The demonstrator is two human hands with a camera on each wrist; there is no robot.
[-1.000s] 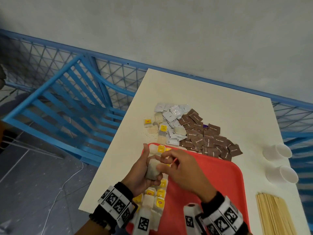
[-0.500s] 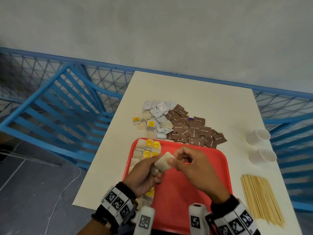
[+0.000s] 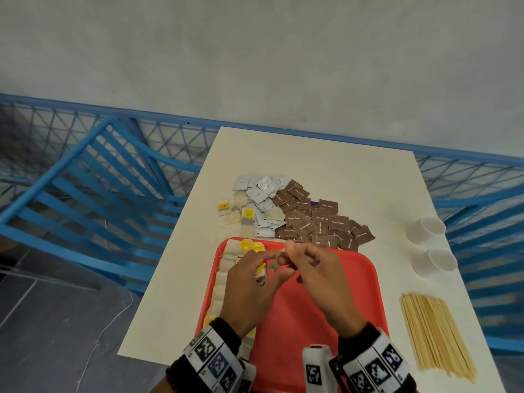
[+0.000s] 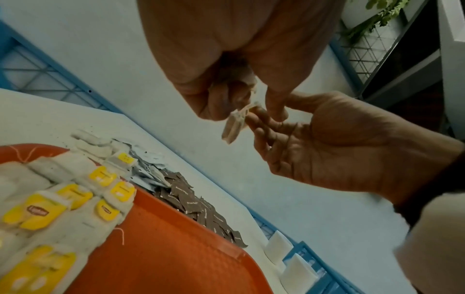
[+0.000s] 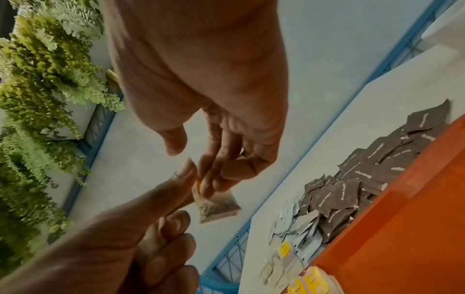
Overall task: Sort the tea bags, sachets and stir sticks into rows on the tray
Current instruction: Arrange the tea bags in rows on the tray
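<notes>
I hold one tea bag (image 3: 273, 265) over the far part of the red tray (image 3: 340, 293). It hangs by its top edge (image 4: 234, 127) (image 5: 216, 206). My left hand (image 3: 266, 266) pinches that top, and a yellow tag shows under its fingers. My right hand (image 3: 292, 256) pinches the same top from the other side. A row of tea bags with yellow tags (image 3: 226, 268) lies along the tray's left edge (image 4: 75, 195). On the table beyond the tray lie loose tea bags (image 3: 235, 214), white sachets (image 3: 263, 194) and brown sachets (image 3: 320, 222). The wooden stir sticks (image 3: 436, 336) are stacked right of the tray.
Two white paper cups (image 3: 425, 229) (image 3: 433, 262) stand near the table's right edge. A blue chair (image 3: 85, 194) and a blue mesh fence (image 3: 170, 143) lie left of and behind the table. The tray's middle and right are bare red.
The tea bag sat in my cupped left hand. Now it hangs between the fingertips of both hands. The head view has shifted.
</notes>
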